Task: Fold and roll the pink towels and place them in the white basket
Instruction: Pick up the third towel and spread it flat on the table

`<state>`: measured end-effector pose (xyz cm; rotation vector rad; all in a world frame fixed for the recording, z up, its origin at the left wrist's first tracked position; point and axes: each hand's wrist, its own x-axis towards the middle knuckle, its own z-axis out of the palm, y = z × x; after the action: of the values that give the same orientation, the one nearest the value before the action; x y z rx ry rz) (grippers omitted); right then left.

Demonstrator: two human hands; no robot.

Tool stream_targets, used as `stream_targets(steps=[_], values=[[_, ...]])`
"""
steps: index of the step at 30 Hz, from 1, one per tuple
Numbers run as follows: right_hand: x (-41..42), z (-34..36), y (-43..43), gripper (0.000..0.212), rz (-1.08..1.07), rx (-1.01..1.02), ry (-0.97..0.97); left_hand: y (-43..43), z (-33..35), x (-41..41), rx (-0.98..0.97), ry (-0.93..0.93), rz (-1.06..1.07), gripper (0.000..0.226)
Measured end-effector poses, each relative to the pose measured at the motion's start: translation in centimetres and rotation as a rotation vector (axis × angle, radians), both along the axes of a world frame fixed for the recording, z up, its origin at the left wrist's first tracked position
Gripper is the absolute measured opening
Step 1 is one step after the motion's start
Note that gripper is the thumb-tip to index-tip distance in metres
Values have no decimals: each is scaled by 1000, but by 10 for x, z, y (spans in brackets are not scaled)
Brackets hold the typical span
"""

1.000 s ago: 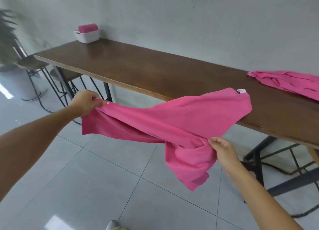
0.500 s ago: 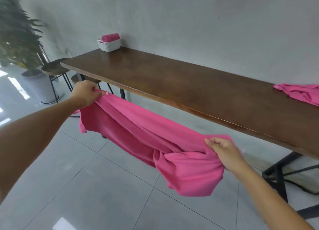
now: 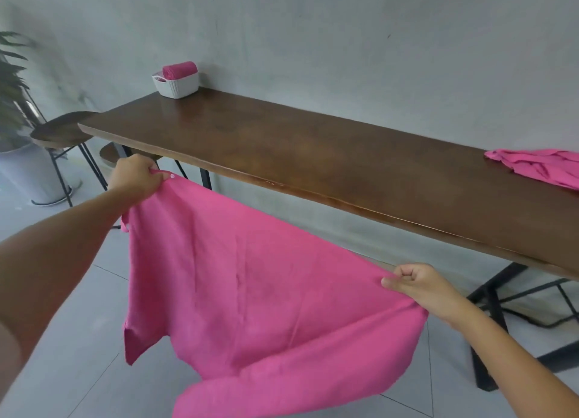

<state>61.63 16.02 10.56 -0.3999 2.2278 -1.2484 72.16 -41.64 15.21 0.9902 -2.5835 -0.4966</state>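
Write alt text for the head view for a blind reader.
Left hand and right hand hold a bright pink cloth towel spread open beside a long dark wooden table. On it sit a small white basket holding a rolled pink towel and crumpled pink cloth.

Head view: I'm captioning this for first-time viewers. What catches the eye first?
The pink towel held spread in mid-air before the wooden table, its top edge gripped by the left hand and right hand. Next, the white basket at the table's far end holding one rolled towel, and a crumpled towel at the right.
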Motion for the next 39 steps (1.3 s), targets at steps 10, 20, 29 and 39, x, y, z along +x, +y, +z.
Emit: stream_targets(steps=[10,20,29,39], values=[[-3,-25,-10,41,-193,84,64,-51,-21,-24,-3,-75,-55,43],[-42,-66,-15,22,-440,296,361,-47,-48,-70,76,-127,-167,44],[-117,-69,-25,47,-847,204,434,-43,-66,-134,96,-95,-198,51],[-194,-83,-26,40,-802,195,486,-48,-71,-193,133,-124,-256,25]])
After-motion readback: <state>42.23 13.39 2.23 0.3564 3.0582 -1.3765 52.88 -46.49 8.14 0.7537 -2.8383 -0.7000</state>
